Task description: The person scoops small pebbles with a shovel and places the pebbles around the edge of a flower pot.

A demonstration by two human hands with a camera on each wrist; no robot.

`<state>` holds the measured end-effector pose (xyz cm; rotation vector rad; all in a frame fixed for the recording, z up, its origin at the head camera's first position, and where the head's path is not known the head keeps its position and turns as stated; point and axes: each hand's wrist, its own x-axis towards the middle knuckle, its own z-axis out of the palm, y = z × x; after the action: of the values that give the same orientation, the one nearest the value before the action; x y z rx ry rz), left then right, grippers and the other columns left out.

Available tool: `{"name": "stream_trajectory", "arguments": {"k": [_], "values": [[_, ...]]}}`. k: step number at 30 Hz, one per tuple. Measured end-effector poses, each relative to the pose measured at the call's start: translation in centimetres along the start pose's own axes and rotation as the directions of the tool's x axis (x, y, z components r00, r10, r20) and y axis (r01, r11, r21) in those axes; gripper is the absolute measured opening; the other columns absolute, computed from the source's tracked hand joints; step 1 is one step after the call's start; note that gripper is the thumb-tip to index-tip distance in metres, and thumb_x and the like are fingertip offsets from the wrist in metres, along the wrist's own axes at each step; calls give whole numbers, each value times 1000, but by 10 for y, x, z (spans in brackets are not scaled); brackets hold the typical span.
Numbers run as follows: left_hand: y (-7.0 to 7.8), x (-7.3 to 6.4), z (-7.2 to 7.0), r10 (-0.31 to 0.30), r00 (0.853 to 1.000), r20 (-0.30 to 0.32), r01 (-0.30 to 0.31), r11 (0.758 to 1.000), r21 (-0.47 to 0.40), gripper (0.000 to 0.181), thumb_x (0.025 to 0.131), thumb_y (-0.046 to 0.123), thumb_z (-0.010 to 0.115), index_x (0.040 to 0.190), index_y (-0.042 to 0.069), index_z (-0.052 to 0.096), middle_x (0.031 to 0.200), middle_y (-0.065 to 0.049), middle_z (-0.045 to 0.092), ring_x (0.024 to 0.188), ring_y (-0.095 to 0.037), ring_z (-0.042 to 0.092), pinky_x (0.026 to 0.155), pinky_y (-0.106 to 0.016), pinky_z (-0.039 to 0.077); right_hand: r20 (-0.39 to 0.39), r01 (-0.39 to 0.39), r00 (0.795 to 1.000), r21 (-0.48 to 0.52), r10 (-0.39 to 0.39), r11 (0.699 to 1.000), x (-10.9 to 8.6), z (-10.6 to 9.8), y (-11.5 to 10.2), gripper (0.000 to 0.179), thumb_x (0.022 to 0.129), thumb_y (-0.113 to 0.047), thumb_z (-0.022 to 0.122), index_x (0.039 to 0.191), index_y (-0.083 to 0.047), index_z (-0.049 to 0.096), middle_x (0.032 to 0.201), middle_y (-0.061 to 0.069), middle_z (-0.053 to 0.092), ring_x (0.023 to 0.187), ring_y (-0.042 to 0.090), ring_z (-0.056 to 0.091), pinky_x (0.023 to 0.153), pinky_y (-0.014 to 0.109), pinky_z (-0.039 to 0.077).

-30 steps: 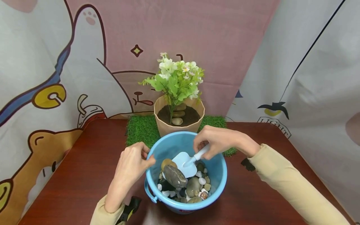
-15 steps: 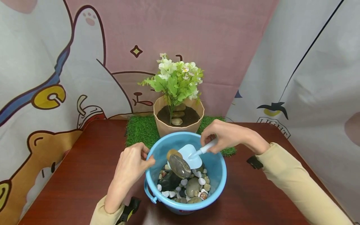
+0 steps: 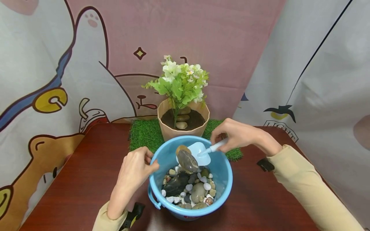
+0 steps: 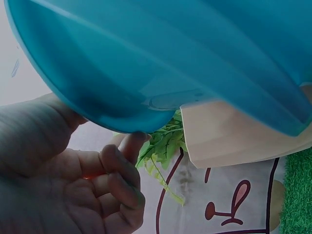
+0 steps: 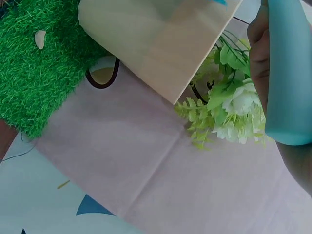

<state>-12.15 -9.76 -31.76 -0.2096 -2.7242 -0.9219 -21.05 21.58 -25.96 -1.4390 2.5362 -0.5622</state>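
Currently, shovel [image 3: 200,154] tilts in the mouth of the bucket [image 3: 223,175], blade above the loose stones [image 3: 198,192]. Grey stone [image 3: 187,161] and tan stone [image 3: 181,149] overlap the blade's left part; contact underneath hidden. Right hand [image 3: 235,136] grips the shovel's handle; left hand [image 3: 135,166] pinches the bucket rim, thumb near side. Bucket stands on desk [image 3: 95,170]. Just behind: pot [image 3: 166,131] with flowers [image 3: 182,85], on grass mat [image 3: 144,134]. Printed cloth [image 3: 208,35] behind everything.
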Motion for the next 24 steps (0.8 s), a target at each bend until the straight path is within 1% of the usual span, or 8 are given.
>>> {"name": "stream_trajectory", "arguments": {"k": [6,11,17,24], "values": [[0,0,0,-4,1000,1,4,1000,3,10,68,9,69,76,7,64,68,-2,62,55,-9,50,52,-26,40,-28,-29,999,-27,28,999,-4,-6,5,16,73,-9,69,82,-22,68,66,-11,57,57,1,44,54,20,40],[-1,-1,0,-4,1000,3,4,1000,2,10,68,9,69,77,7,64,68,-2,62,55,-9,50,53,-26,40,-53,-76,996,-55,74,996,-6,-11,9,16,72,-9,70,81,-22,67,66,-12,58,57,0,47,55,20,43],[-1,0,0,-2,1000,1,2,1000,-3,10,68,9,69,77,7,65,68,-2,62,56,-9,50,53,-26,41,-90,-132,988,-67,126,989,-9,-18,16,14,73,-10,71,82,-20,68,67,-10,60,58,1,51,55,21,46],[0,-1,1,1,1000,-3,-1,1000,-4,10,68,8,68,76,7,64,67,-3,62,55,-9,49,52,-26,40,-140,-189,974,-67,178,980,-11,-25,24,13,74,-8,70,81,-19,68,70,-8,63,62,3,54,58,22,46]]}}
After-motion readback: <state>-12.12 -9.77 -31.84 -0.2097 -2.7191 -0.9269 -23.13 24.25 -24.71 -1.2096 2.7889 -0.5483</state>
